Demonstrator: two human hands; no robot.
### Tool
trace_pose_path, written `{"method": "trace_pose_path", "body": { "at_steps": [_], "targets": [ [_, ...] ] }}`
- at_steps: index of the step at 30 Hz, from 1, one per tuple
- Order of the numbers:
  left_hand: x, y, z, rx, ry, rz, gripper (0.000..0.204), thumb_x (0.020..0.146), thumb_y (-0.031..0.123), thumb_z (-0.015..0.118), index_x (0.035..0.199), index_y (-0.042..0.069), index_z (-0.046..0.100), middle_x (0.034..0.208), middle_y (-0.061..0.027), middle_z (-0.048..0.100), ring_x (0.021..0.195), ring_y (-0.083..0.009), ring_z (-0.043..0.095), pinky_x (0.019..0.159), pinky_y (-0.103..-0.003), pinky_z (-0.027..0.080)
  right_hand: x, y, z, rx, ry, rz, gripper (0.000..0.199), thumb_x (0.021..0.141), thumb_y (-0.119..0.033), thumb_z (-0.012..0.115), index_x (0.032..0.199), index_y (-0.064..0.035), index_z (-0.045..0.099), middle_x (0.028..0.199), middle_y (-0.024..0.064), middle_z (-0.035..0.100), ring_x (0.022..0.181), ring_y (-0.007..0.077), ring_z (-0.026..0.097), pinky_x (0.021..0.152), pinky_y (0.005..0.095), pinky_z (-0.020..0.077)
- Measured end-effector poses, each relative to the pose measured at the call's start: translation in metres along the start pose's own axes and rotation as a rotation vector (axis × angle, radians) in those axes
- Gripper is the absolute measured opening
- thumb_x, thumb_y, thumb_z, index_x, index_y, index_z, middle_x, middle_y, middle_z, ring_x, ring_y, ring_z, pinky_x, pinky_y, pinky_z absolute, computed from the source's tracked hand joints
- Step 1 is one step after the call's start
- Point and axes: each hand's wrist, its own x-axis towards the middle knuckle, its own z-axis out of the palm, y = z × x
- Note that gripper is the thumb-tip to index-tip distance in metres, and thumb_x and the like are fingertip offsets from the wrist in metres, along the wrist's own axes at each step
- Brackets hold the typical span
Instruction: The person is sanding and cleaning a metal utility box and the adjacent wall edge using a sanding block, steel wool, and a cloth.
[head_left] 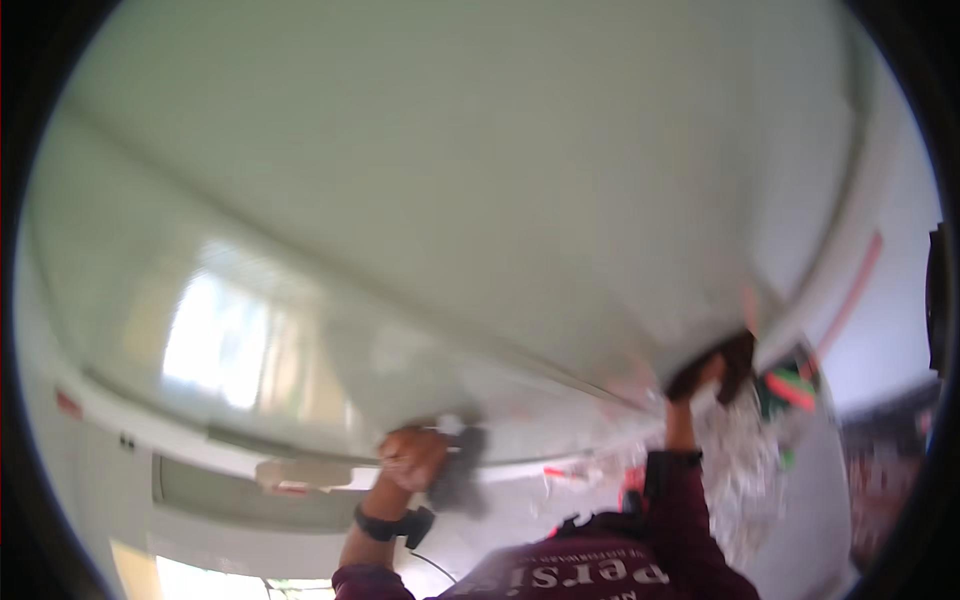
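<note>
A large glossy whiteboard (480,200) fills most of the blurred view. My left hand (410,455), with a black band on its wrist, is closed around a dark eraser-like block (462,470) at the board's lower edge. My right hand (700,378) is raised to the board's lower right corner and grips a dark pad or cloth (738,358) pressed against the surface. Faint red marks (620,385) show on the board between my hands. Both sleeves are maroon.
A pale ledge (300,472) runs under the board's lower edge at the left. A green and red object (790,388) sits just right of my right hand. A window's reflection (215,340) glares on the board. Pale wall lies below and to the right.
</note>
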Motion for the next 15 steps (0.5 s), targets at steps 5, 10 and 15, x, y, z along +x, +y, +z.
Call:
{"method": "trace_pose_path", "body": {
  "at_steps": [5, 10, 15],
  "targets": [
    [0.027, -0.007, 0.015, 1.328, -0.358, 0.555, 0.03, 0.06, 0.011, 0.064, 0.09, 0.008, 0.065, 0.089, -0.0046, 0.063, 0.078, -0.0192, 0.057, 0.061, -0.028, 0.048, -0.009, -0.197, 0.03, 0.076, -0.213, -0.561, 0.035, 0.093, -0.028, 0.044, 0.106, 0.0032, 0.054, 0.105, 0.0157, 0.056, 0.094, 0.0269, 0.057, 0.087, 0.0389, 0.0451],
    [0.037, -0.006, 0.018, 1.207, -0.285, 0.765, 0.029, 0.061, 0.013, 0.063, 0.088, 0.003, 0.063, 0.086, -0.0079, 0.06, 0.076, -0.0201, 0.057, 0.06, -0.03, 0.05, -0.017, -0.375, 0.043, 0.374, -0.467, -0.89, 0.032, 0.091, -0.019, 0.045, 0.106, 0.0077, 0.051, 0.106, 0.0191, 0.056, 0.093, 0.0304, 0.057, 0.087, 0.0386, 0.0443],
    [0.028, -0.013, 0.02, 1.187, -0.331, 0.643, 0.027, 0.075, 0.019, 0.057, 0.096, 0.004, 0.062, 0.088, -0.0075, 0.059, 0.083, -0.0226, 0.059, 0.068, -0.035, 0.052, -0.033, -0.471, 0.046, 0.036, -0.848, -1.429, 0.031, 0.087, -0.013, 0.054, 0.114, 0.0017, 0.053, 0.112, 0.0182, 0.057, 0.097, 0.035, 0.057, 0.092, 0.042, 0.0423]
  ]
}}
